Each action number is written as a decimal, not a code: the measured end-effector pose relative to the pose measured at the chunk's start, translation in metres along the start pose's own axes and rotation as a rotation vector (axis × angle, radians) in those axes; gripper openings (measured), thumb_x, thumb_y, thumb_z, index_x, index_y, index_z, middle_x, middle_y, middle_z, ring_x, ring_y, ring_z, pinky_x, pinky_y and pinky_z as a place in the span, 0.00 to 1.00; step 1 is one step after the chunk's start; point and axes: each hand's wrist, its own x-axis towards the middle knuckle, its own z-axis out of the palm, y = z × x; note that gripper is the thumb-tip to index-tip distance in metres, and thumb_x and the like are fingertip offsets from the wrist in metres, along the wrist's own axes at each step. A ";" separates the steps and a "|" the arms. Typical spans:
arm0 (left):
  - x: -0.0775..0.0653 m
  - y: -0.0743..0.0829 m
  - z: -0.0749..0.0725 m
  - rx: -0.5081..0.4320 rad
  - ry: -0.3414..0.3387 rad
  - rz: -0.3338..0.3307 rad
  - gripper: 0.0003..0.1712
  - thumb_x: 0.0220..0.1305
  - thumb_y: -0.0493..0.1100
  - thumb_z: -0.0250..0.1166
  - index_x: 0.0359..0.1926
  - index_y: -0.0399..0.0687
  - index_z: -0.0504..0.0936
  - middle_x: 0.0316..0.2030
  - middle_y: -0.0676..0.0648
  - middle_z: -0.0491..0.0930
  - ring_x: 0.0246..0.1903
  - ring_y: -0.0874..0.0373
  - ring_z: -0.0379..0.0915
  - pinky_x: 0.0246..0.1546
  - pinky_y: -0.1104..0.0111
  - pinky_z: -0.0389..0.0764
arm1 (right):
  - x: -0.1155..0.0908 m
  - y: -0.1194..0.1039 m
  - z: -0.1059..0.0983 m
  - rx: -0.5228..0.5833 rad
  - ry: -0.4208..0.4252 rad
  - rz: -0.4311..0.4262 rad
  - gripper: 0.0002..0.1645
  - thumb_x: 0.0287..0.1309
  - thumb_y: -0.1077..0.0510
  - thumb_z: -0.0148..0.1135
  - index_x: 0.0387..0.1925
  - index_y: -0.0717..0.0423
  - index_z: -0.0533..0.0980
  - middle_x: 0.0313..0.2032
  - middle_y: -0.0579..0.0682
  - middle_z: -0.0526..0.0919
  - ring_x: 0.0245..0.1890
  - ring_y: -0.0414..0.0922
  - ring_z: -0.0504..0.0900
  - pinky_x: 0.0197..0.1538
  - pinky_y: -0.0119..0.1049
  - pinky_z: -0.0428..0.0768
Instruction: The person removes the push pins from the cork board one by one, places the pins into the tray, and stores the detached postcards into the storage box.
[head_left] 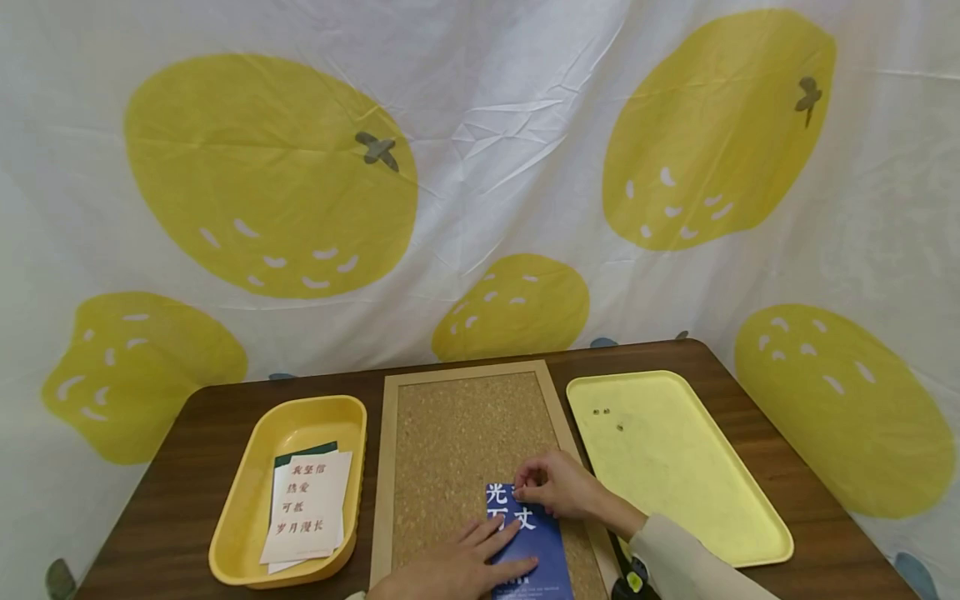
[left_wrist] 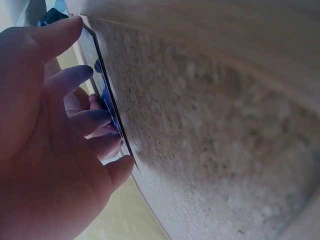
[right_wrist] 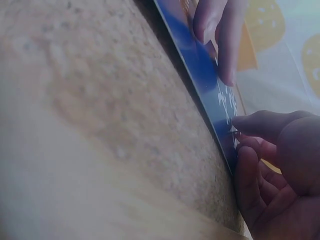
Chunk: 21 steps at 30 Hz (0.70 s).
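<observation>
A blue card (head_left: 528, 546) with white characters lies on the cork board (head_left: 465, 442), toward its near right. My left hand (head_left: 457, 562) rests on the card with fingers spread, pressing its left part. At the card's top edge, my right hand (head_left: 558, 487) pinches a small pushpin (right_wrist: 233, 132) between thumb and fingers. The thin needle shows against the card in the right wrist view; the fingers hide most of the head. In the left wrist view, the left fingertips (left_wrist: 102, 117) touch the card's face.
To the left, a yellow-orange bin (head_left: 240, 508) holds several cards (head_left: 307, 500), a white one with red characters on top. A pale yellow tray (head_left: 690, 475) at the right bears 3 small pushpins (head_left: 606, 412). A printed curtain (head_left: 465, 192) hangs behind the dark wooden table (head_left: 202, 433).
</observation>
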 end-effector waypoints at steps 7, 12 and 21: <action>0.000 0.002 0.000 0.012 0.002 -0.014 0.41 0.59 0.73 0.48 0.70 0.77 0.47 0.73 0.52 0.44 0.71 0.51 0.40 0.66 0.53 0.58 | 0.000 -0.001 0.000 -0.015 -0.008 -0.020 0.05 0.54 0.56 0.65 0.26 0.49 0.78 0.15 0.40 0.73 0.11 0.35 0.71 0.13 0.27 0.68; 0.000 0.003 -0.001 -0.003 0.004 -0.030 0.40 0.58 0.73 0.50 0.70 0.78 0.49 0.73 0.52 0.45 0.71 0.51 0.41 0.66 0.54 0.58 | 0.001 -0.002 0.000 -0.021 -0.017 -0.025 0.05 0.55 0.57 0.64 0.25 0.49 0.78 0.15 0.39 0.73 0.11 0.34 0.70 0.13 0.26 0.68; 0.003 0.005 -0.002 -0.008 -0.002 -0.051 0.40 0.57 0.72 0.52 0.69 0.78 0.51 0.72 0.52 0.47 0.71 0.53 0.42 0.66 0.56 0.57 | 0.002 -0.002 0.001 -0.048 -0.001 -0.043 0.05 0.54 0.59 0.64 0.24 0.50 0.77 0.15 0.38 0.73 0.11 0.33 0.70 0.13 0.25 0.69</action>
